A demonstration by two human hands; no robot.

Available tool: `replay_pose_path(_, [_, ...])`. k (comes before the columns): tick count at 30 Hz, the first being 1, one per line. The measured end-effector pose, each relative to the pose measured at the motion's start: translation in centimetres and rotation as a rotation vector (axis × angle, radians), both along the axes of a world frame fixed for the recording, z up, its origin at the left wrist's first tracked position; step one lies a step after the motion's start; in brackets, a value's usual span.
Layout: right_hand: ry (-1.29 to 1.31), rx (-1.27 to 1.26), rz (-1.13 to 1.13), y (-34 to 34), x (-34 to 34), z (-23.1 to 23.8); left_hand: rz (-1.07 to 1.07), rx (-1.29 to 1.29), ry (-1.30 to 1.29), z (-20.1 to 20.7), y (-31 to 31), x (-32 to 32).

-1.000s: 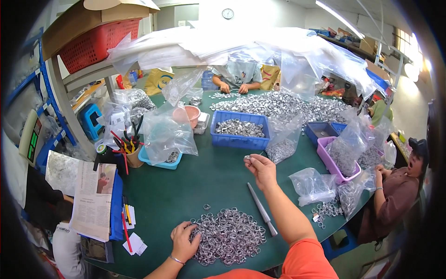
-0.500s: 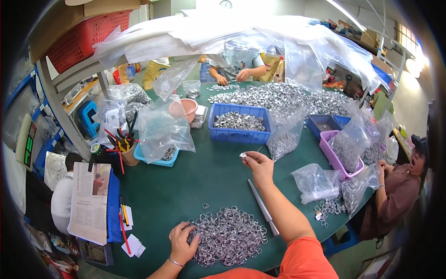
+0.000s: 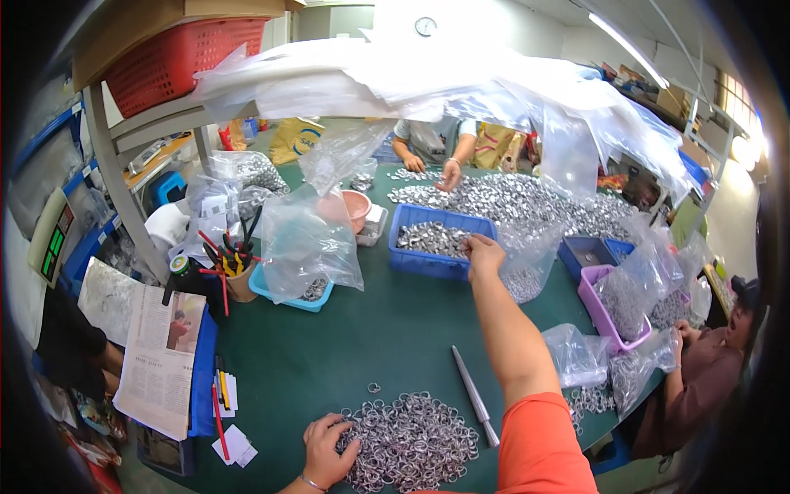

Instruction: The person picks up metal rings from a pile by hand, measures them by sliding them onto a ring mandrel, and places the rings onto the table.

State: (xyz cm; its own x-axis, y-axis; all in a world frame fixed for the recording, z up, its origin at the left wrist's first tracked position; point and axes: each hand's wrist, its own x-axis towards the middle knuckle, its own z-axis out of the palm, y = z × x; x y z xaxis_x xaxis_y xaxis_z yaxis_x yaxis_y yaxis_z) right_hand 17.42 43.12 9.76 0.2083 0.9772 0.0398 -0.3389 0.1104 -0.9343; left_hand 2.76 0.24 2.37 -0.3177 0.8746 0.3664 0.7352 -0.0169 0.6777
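left hand (image 3: 327,449) sits at the near edge of the table, fingers curled loosely into the left side of the pile of metal rings (image 3: 409,440), same spot it held a moment ago. one stray ring (image 3: 374,388) lies just beyond the pile, and the metal rod (image 3: 474,397) rests beside it on the green table (image 3: 387,337), untouched. the big change is the right hand (image 3: 484,253): a second back it hovered over bare table, now the arm is stretched far out and the hand is at the near right rim of the blue bin (image 3: 438,240) of rings, fingers bunched downward, though whether they pinch anything i cannot tell. room is good down the middle; plastic bags (image 3: 306,239) crowd the bin's left, another bag (image 3: 527,267) presses its right
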Motion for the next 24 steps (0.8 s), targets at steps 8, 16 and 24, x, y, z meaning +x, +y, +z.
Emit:
replay_pose_path(8, [-0.251,0.029,-0.195,7.5,-3.3,-1.1,0.064,0.012,0.011,-0.2,-0.5,0.1])
replay_pose_path(16, [-0.581,0.007,-0.285,10.4,-3.1,-1.3,0.084,0.033,-0.057,-0.3,-0.1,-0.2])
replay_pose_path(24, [-0.144,0.088,-0.031,13.0,-2.7,-2.4,0.003,0.012,-0.140,-0.7,-0.5,-0.2])
